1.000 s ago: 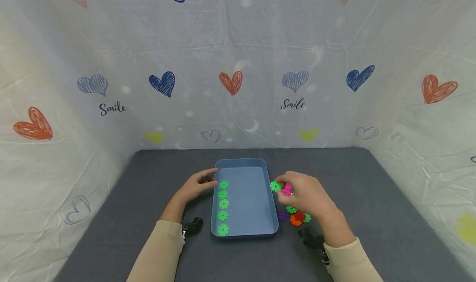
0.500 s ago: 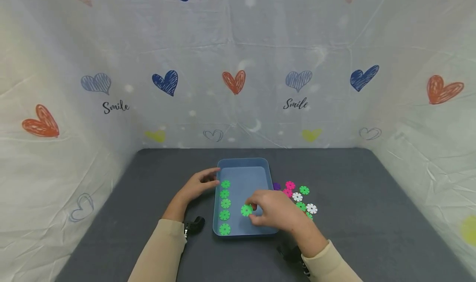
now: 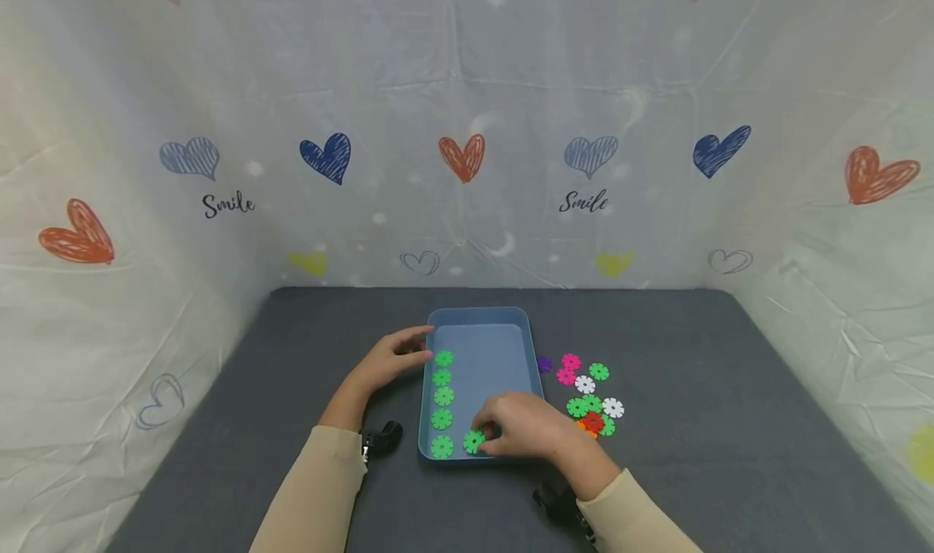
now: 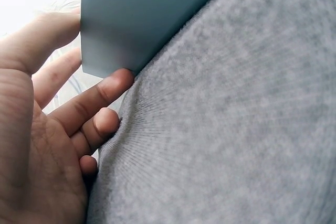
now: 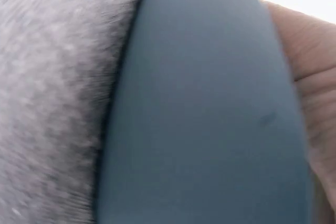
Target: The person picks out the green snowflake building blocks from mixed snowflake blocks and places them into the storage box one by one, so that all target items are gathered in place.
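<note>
My right hand (image 3: 527, 429) is low over the near end of a blue tray (image 3: 485, 358), pinching a green notched plastic disc (image 3: 473, 441) between thumb and fingers. To its left, several matching green discs (image 3: 443, 396) form a column along the tray's left side. My left hand (image 3: 389, 360) rests against the tray's left rim with fingers loosely extended. In the left wrist view, its fingertips touch the tray's outer wall (image 4: 136, 19) and the grey cloth. The tray's wall (image 5: 205, 103) hides the right fingertips and the disc in the right wrist view.
Right of the tray lies a loose pile of notched discs: pink (image 3: 566, 376), white (image 3: 584, 384), green (image 3: 598, 371), red (image 3: 593, 422), orange, and a purple disc (image 3: 544, 364) by the rim. Grey cloth (image 3: 671, 423) covers the table; a heart-printed curtain (image 3: 511, 237) surrounds it.
My right hand has carried the green disc from the pile leftward into the tray and down to its near end. The left hand stays at the rim.
</note>
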A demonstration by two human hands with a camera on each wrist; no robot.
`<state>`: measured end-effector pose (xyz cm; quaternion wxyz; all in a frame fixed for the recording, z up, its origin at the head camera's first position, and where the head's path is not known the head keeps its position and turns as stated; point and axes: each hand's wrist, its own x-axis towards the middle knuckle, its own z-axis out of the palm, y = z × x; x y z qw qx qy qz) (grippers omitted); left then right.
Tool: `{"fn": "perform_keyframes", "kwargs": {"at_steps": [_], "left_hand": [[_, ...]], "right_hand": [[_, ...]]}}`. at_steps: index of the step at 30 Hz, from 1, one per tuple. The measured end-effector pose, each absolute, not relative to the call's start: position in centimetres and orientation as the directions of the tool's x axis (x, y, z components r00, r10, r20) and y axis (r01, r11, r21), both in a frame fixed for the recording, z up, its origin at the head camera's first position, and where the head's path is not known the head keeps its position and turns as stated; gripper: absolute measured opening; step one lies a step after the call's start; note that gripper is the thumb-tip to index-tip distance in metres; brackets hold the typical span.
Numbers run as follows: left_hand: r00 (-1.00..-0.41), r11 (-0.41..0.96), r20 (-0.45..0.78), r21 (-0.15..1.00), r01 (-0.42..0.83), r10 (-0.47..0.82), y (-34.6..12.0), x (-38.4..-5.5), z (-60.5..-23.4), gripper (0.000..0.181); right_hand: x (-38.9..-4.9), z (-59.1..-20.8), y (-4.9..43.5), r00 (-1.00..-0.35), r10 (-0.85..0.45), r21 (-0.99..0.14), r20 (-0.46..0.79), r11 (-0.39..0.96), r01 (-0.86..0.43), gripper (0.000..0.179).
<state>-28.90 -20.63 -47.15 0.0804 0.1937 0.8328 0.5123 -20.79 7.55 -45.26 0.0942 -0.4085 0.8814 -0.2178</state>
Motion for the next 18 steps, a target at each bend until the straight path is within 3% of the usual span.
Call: {"fn": "perform_keyframes", "kwargs": {"at_steps": [11,18], "left_hand": [[-0.919,0.418,0.074,0.874,0.246,0.387,-21.3,-30.7,-49.8,0.057],[-0.919,0.406,0.072,0.882,0.241,0.388,-21.4,-30.6,-49.7,0.058]], "right_hand": [[-20.8,-45.2,7.9,-0.672,-0.741,-0.477,-0.001,0.591,-0.651,0.021],[-21.0,-43.1,9.8,-0.724,-0.683,-0.524,0.092,0.586,-0.619,0.026]]}}
